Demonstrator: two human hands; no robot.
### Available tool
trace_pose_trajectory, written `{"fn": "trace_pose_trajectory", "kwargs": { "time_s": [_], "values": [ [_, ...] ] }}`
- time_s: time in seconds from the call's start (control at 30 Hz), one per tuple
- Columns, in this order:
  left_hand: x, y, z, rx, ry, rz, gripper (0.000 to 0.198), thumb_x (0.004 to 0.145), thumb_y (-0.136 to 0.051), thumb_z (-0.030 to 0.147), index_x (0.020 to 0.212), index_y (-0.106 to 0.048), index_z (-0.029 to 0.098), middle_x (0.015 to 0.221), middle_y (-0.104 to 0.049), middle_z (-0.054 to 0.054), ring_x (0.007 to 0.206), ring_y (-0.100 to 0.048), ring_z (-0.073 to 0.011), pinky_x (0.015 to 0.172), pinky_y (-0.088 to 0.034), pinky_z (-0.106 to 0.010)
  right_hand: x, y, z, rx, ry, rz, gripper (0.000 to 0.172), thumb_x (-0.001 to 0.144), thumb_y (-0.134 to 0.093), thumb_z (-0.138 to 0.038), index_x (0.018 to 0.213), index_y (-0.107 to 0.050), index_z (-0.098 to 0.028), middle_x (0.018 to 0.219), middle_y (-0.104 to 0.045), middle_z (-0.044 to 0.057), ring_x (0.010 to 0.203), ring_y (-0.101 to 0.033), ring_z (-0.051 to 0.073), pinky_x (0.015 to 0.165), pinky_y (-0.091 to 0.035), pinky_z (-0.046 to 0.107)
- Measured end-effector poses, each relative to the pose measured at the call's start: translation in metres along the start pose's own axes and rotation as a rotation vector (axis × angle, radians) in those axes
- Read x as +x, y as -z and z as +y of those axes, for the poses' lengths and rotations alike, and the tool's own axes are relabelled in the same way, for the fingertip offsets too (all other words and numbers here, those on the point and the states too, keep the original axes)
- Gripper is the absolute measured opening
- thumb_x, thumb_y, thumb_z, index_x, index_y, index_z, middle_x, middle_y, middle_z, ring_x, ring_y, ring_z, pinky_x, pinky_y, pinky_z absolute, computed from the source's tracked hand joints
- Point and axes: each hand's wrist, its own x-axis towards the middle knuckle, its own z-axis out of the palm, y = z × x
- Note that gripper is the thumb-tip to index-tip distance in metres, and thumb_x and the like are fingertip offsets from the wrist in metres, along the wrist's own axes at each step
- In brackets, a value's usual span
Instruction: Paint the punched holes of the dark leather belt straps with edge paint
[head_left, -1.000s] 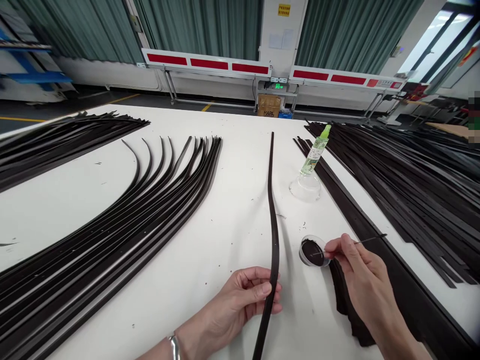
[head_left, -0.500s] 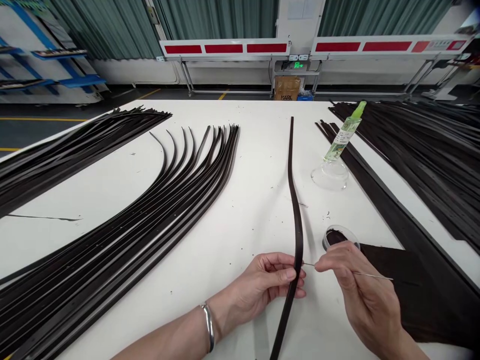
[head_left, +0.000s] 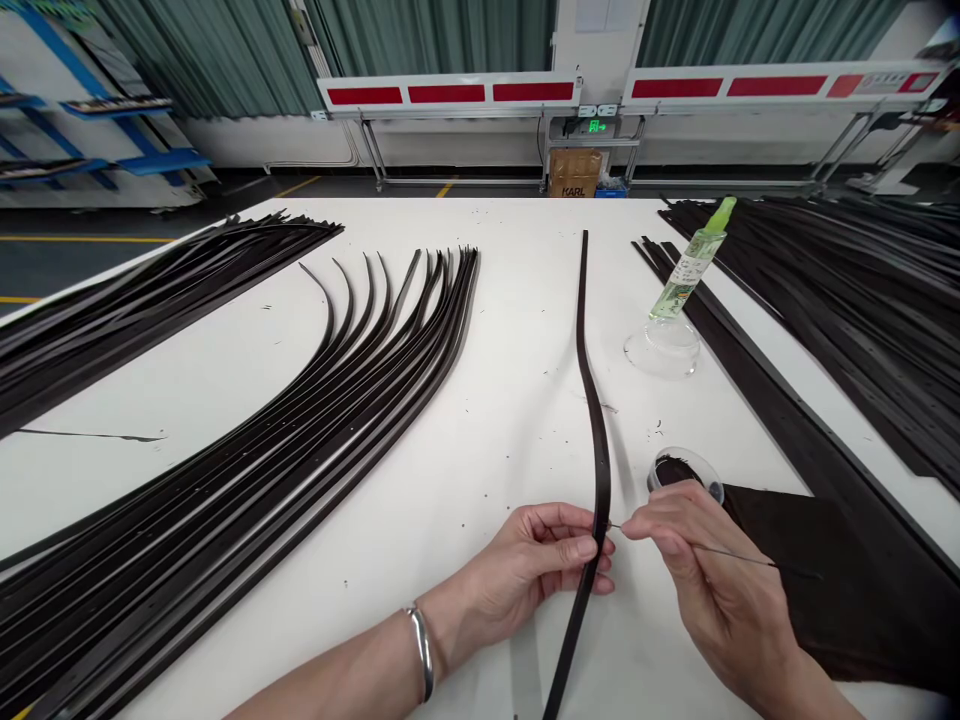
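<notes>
My left hand (head_left: 536,555) pinches a long black strip (head_left: 601,460) between thumb and fingers, holding it raised off the table near its lower part. The strip runs away from me towards the far table edge. In my closed right hand (head_left: 724,590) lies a thin metal rod (head_left: 739,555), its back end sticking out to the right. The rod's front tip meets the right edge of the strip just above my left thumb. Just beyond my right hand is a small clear dish (head_left: 710,468) with dark contents.
Many black strips (head_left: 300,420) lie fanned out on the white table (head_left: 517,350). More strips are piled at far left (head_left: 187,270) and right (head_left: 840,290). A green spray bottle (head_left: 686,280) leans near a clear round lid (head_left: 660,352). Dark flat material (head_left: 787,520) lies at right.
My right hand has shifted slightly left, closer to the strip, and less of the rod's tip shows between them. My left hand keeps its hold on the strip.
</notes>
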Motion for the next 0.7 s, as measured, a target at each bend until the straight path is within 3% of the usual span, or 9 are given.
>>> {"fn": "trace_pose_trajectory", "kwargs": {
  "time_s": [0.33,0.7],
  "values": [
    [0.000,-0.002,0.000,0.012,-0.012,0.042,0.017,0.075,-0.076,0.015,0.091,-0.069,0.011,0.085,-0.069,-0.008,0.081,-0.065,-0.0158,0.078,-0.054,-0.033,-0.008,-0.002,0.002,-0.083,0.027,-0.030,0.031,0.087,-0.046,0.004,0.106,-0.056,-0.019,0.085,-0.070,0.005,0.077,-0.062,0.017,0.074,-0.048,0.038],
    [-0.001,-0.004,0.001,0.013,-0.008,0.048,0.019,0.074,-0.078,0.017,0.090,-0.070,0.011,0.084,-0.070,-0.007,0.077,-0.066,-0.0151,0.077,-0.054,-0.032,-0.013,-0.006,0.005,-0.007,0.002,-0.015,0.036,0.086,-0.047,0.004,0.110,-0.056,-0.020,0.087,-0.071,0.004,0.076,-0.064,0.016,0.074,-0.051,0.039]
  ]
}}
